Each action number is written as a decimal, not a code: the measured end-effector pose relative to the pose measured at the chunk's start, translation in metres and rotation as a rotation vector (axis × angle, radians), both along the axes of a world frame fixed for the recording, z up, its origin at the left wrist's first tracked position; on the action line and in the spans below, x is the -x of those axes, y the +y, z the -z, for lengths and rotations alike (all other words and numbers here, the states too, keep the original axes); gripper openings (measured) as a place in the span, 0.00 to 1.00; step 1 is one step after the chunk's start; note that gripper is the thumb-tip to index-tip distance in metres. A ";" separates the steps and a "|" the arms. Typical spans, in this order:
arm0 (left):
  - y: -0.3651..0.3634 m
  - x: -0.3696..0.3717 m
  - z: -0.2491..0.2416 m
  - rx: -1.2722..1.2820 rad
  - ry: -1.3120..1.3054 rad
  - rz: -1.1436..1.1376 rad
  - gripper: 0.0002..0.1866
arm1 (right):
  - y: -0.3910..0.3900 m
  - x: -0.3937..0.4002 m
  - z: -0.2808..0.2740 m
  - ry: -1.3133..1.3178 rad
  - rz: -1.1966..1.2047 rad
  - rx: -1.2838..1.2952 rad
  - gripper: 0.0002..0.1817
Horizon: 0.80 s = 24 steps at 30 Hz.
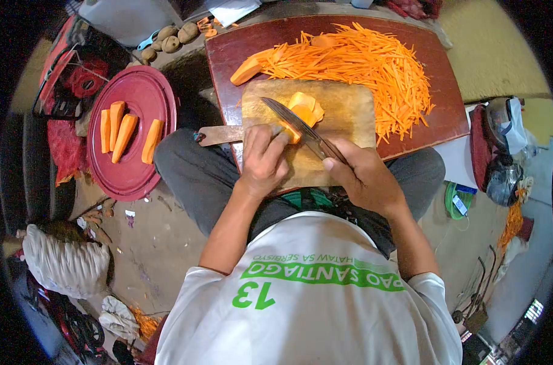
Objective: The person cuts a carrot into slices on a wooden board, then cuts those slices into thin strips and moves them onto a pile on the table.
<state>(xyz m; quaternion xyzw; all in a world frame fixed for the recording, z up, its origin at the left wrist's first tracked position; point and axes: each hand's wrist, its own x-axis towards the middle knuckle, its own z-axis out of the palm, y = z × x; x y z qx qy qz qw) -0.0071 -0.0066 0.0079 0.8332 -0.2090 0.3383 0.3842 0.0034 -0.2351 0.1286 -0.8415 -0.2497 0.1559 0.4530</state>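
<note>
My right hand (pixel 371 179) grips the handle of a knife (pixel 288 117), its blade slanting up and left across the wooden cutting board (pixel 343 121). Under my left hand (pixel 264 155), with curled fingers, is a piece of carrot (pixel 293 132) pressed against the board beside the blade. Just beyond the blade lie several carrot slices (pixel 305 106), overlapping. A big heap of carrot strips (pixel 374 67) curves around the board's far and right sides on a dark red board (pixel 234 45). One carrot chunk (pixel 246 72) sits at the heap's left end.
On the left, a red round lid (pixel 133 85) holds several peeled carrots (pixel 125 137). Several brown root vegetables (pixel 170 42) lie on the floor behind it. A white sack (pixel 66 261) stands at lower left. A green container (pixel 456 201) is at the right.
</note>
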 end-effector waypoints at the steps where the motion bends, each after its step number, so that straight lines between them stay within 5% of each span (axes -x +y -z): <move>1: 0.000 0.000 0.000 -0.002 0.002 0.000 0.24 | -0.002 0.001 0.000 -0.008 -0.014 0.013 0.17; 24: 0.000 -0.002 0.003 0.009 -0.016 0.010 0.25 | 0.005 -0.020 0.029 0.146 -0.086 0.173 0.16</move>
